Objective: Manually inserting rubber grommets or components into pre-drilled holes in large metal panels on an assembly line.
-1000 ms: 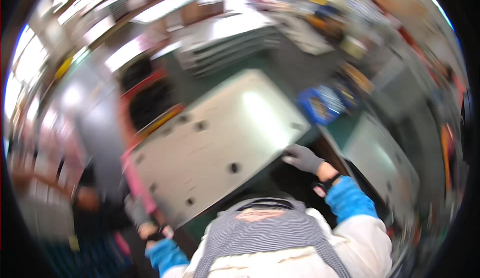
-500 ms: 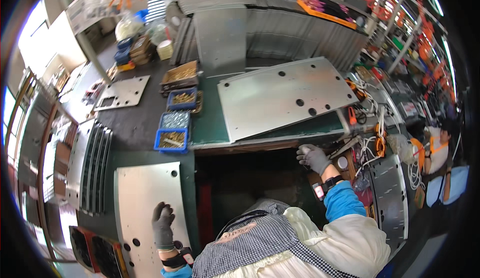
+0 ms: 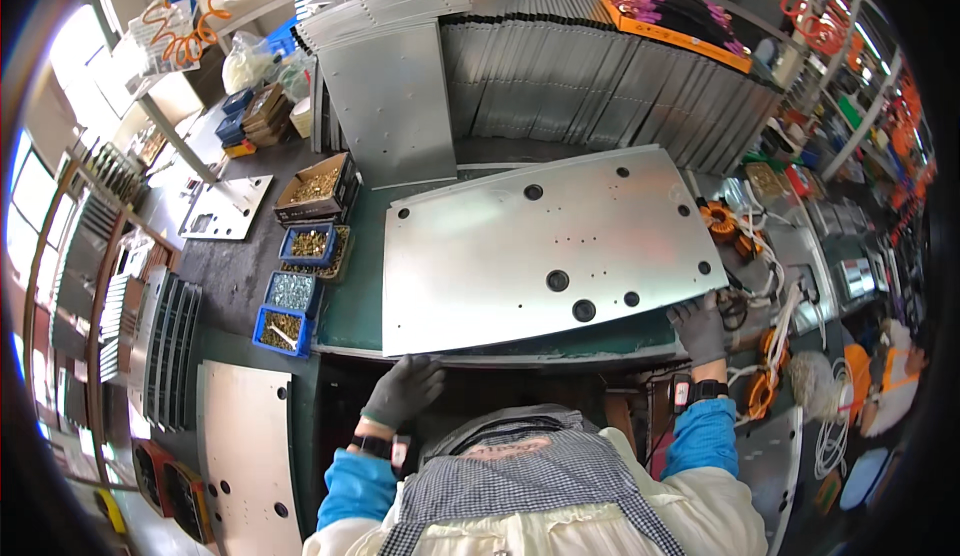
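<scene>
OK, your R hand (image 3: 698,330) is sitting at the metal panel (image 3: 470,256), can't tell if gripping; L hand (image 3: 404,393) is hanging nr it, fingers extended.

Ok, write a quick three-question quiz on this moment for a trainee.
1. Which is nearest the right hand: (a) the window, (b) the big metal sheet in the middle, (c) the plastic bag?
2. True or false: the left hand wears a gray glove.
3. Fill in: the blue trays stand to the ___ of that sheet.

Key: 1 b; 2 true; 3 left.
</scene>
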`<action>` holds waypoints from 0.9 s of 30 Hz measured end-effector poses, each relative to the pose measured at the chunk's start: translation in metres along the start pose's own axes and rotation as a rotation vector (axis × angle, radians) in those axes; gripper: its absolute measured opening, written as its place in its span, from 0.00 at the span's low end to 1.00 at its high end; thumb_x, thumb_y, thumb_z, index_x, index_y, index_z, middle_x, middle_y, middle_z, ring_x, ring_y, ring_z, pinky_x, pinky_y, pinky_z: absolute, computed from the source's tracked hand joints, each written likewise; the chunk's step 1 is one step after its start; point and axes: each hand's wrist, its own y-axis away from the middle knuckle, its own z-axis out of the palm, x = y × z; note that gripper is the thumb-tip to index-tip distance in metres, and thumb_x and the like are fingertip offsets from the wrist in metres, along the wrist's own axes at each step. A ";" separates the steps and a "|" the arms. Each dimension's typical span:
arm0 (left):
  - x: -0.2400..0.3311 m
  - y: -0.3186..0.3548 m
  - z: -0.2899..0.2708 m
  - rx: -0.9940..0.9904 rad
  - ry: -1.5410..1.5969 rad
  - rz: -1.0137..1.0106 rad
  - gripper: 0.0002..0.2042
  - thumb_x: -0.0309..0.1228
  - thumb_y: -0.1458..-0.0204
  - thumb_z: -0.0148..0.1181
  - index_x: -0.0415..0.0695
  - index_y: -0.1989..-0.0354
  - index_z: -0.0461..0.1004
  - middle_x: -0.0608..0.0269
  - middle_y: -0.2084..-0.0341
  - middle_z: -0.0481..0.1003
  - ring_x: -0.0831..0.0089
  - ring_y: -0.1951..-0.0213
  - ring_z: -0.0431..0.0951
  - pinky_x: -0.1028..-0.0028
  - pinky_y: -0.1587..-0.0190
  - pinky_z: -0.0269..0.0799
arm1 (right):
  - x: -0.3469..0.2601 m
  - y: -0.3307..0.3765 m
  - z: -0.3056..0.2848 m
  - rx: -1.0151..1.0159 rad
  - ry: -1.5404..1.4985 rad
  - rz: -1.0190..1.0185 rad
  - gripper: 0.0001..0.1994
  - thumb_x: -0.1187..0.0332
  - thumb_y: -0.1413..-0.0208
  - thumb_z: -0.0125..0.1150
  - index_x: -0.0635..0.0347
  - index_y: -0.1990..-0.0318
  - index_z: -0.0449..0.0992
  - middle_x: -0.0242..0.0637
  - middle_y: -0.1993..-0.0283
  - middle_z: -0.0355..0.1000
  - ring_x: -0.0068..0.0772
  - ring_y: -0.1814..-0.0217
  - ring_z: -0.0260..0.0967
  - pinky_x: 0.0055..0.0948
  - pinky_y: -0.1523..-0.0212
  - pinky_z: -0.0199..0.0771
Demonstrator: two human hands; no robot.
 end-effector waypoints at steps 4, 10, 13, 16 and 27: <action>-0.020 -0.060 -0.006 0.157 1.256 -0.601 0.13 0.41 0.41 0.49 0.55 0.50 0.70 0.72 0.43 0.73 0.74 0.41 0.69 0.51 0.35 0.56 | -0.008 -0.026 0.011 -0.048 -0.110 0.031 0.31 0.48 0.39 0.58 0.55 0.34 0.62 0.41 0.33 0.61 0.46 0.30 0.55 0.54 0.33 0.57; -0.029 -0.088 -0.013 0.274 2.422 -0.968 0.15 0.43 0.37 0.45 0.55 0.47 0.71 0.75 0.43 0.73 0.77 0.40 0.69 0.60 0.35 0.57 | -0.019 -0.021 0.026 -0.067 -0.080 0.066 0.28 0.60 0.43 0.62 0.56 0.36 0.65 0.41 0.37 0.66 0.47 0.35 0.63 0.56 0.37 0.66; -0.045 -0.077 -0.004 0.883 3.295 -1.217 0.16 0.43 0.38 0.46 0.54 0.46 0.71 0.75 0.43 0.74 0.78 0.40 0.69 0.62 0.34 0.55 | -0.038 -0.012 0.048 -0.130 0.071 -0.040 0.29 0.56 0.44 0.65 0.56 0.38 0.67 0.41 0.38 0.67 0.44 0.37 0.64 0.52 0.41 0.67; -0.078 -0.051 0.025 0.970 3.620 -1.307 0.14 0.38 0.39 0.49 0.50 0.48 0.72 0.70 0.48 0.77 0.75 0.41 0.70 0.61 0.33 0.55 | -0.069 -0.012 0.086 0.024 0.088 -0.016 0.28 0.53 0.43 0.64 0.58 0.40 0.69 0.42 0.42 0.69 0.41 0.41 0.66 0.44 0.47 0.71; -0.214 0.004 0.106 0.477 2.648 -1.075 0.15 0.29 0.37 0.46 0.38 0.45 0.67 0.59 0.53 0.76 0.68 0.46 0.71 0.68 0.37 0.60 | -0.156 -0.016 0.213 0.106 0.530 -0.034 0.18 0.49 0.43 0.63 0.51 0.57 0.75 0.30 0.72 0.73 0.21 0.79 0.69 0.19 0.81 0.65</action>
